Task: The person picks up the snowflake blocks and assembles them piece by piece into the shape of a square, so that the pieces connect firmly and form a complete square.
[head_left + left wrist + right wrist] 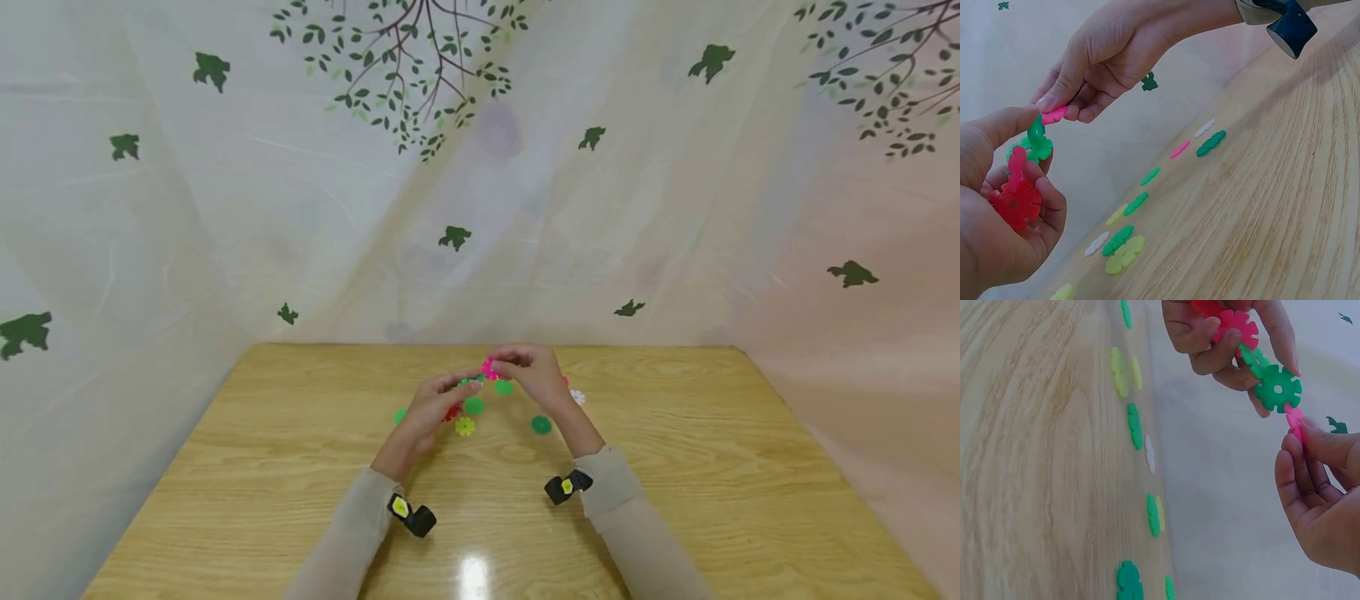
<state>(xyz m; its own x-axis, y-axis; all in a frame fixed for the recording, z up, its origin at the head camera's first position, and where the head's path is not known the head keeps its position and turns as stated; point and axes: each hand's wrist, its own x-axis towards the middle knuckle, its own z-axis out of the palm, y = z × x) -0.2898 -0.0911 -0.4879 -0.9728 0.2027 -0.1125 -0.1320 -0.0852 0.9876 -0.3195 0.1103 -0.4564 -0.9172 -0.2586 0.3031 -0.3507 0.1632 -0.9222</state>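
Note:
Above the far part of the table, my left hand (433, 402) holds a short chain of interlocked plastic snowflake discs. A red disc (1017, 205) lies against its curled fingers, then come a pink disc (1239, 328), a light green one (1254, 360) and a darker green disc (1269, 394). My right hand (534, 379) pinches a bright pink snowflake disc (490, 368) between thumb and fingers. That disc's edge meets the rim of the darker green one; how deep the slots sit in each other, I cannot tell.
Loose snowflake discs lie flat on the wooden table (300, 467) below the hands: a yellow one (465, 427), a dark green one (542, 425), a white one (577, 397) and several more. A pale curtain (360, 208) with printed leaves hangs behind the table's far edge.

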